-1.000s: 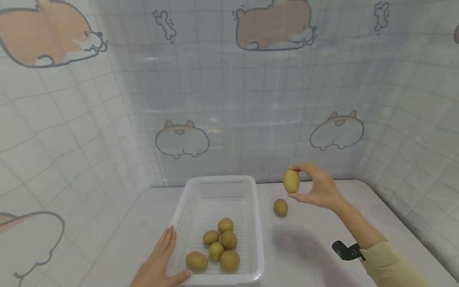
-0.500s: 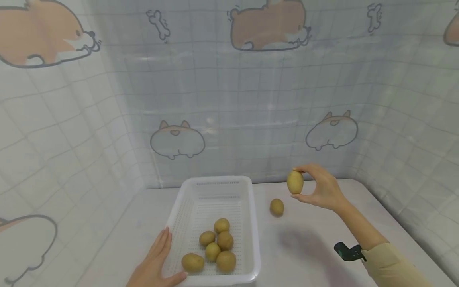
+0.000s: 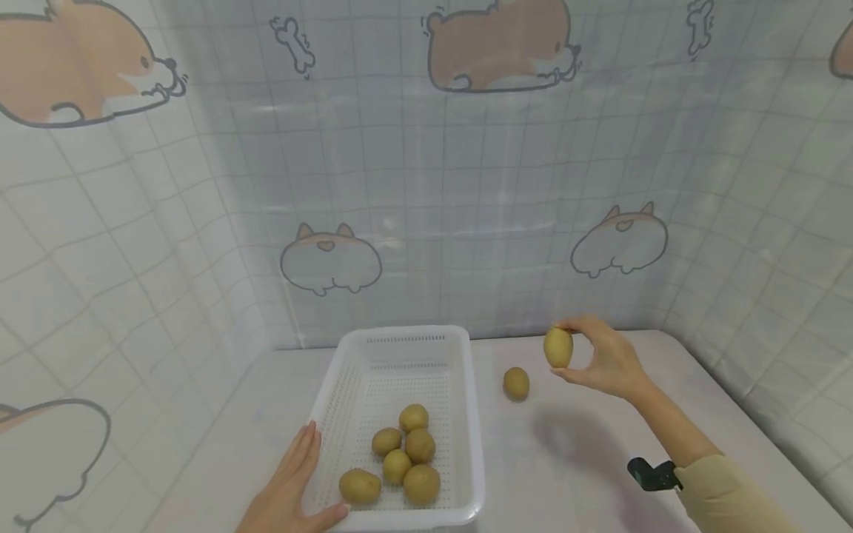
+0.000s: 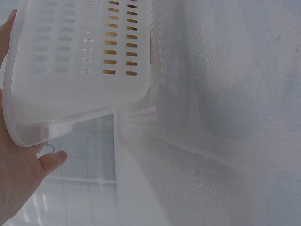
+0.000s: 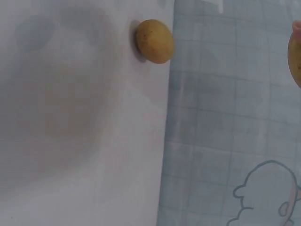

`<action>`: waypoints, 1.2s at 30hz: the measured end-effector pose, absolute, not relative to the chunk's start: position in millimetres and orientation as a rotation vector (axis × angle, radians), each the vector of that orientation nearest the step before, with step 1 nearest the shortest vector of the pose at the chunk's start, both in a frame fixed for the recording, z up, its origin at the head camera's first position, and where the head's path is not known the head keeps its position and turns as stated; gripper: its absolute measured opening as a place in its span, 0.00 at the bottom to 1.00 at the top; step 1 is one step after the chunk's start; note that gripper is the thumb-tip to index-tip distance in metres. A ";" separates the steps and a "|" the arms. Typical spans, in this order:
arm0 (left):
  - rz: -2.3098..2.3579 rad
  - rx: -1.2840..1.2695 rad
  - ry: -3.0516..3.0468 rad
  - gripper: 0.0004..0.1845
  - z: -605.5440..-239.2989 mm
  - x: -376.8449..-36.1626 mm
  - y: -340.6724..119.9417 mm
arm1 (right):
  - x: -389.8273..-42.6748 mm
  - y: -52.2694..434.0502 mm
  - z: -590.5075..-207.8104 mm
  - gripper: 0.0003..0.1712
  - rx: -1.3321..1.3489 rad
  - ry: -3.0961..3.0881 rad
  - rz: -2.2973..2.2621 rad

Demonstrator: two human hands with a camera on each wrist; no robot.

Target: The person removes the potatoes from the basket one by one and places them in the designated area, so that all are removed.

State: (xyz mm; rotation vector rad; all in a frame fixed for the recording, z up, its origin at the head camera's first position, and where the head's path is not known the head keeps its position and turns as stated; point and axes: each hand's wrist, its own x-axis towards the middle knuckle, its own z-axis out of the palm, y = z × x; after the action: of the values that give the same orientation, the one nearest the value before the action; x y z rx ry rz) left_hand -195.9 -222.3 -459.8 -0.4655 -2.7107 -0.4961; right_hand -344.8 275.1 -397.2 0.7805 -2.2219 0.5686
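Note:
My right hand (image 3: pixel 600 359) pinches a yellow-brown potato (image 3: pixel 558 347) between thumb and fingers, lifted above the white table at the right of the basket. A sliver of that potato (image 5: pixel 296 61) shows at the right wrist view's edge. A second potato (image 3: pixel 516 383) (image 5: pixel 154 41) lies loose on the table just left of the held one. The white perforated basket (image 3: pixel 460 414) (image 4: pixel 80 70) holds several potatoes (image 3: pixel 406 459) near its front. My left hand (image 3: pixel 293 488) (image 4: pixel 16 179) rests with straight fingers against the basket's front left corner.
A curtain printed with cartoon dogs and a tile grid (image 3: pixel 426 185) walls in the table (image 3: pixel 573 459) at the back and on both sides. A small black clip (image 3: pixel 649 474) sits on my right sleeve.
My right hand has carried the held potato a little to the right and lower. The left hand and the basket have stayed put.

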 end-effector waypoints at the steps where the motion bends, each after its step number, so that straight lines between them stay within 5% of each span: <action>1: -0.492 -0.470 -2.706 0.57 -460.0 -195.9 -222.4 | -345.3 275.0 -400.7 0.42 0.772 -2.236 0.571; 22: -0.563 -0.457 -2.732 0.57 -461.0 -196.3 -223.0 | -340.7 238.0 -478.7 0.37 0.725 -2.675 0.684; 36: -0.566 -0.454 -2.739 0.57 -460.1 -196.0 -223.5 | -337.5 222.8 -490.5 0.33 0.744 -2.786 0.550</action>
State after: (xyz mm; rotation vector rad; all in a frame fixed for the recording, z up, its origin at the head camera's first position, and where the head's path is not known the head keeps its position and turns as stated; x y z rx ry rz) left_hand -196.0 -223.5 -460.1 -0.4538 -2.7394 -0.5663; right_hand -337.5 222.8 -490.5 0.7438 -2.7861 0.5504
